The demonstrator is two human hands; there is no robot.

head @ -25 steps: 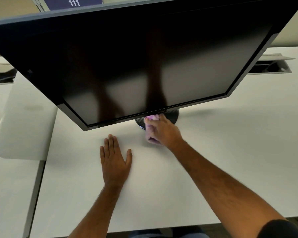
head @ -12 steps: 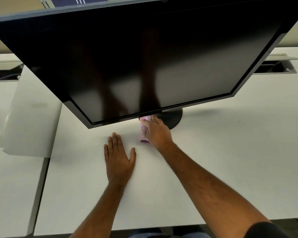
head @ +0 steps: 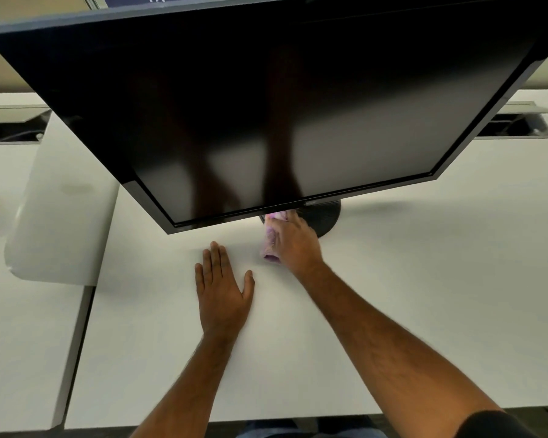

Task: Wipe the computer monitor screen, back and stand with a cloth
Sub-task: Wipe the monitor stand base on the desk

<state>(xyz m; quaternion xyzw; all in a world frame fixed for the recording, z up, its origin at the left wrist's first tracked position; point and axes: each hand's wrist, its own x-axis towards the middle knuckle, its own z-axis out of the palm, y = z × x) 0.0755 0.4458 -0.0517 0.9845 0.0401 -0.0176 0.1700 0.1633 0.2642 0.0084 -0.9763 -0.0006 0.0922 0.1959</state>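
Head view: right hand [head: 295,245] grips the purple cloth [head: 270,245] against the round stand base [head: 321,216] just beyond it, left hand [head: 223,289] flat alongside, so the stand's underway; screen and back can't be judged.

Illumination is even, soft and moderately bright across the pale worktop [head: 393,295]. The dark monitor screen [head: 266,105] acts as a mirror: it carries dim reflections of both forearms and a grey reflected patch of the worktop toward its lower edge, with no hard glare. A faint, diffuse shadow lies on the worktop below the monitor's lower edge. Wide-angle distortion skews the screen outline and bends the edges. Focus is slightly soft throughout; the frame margins are softest.
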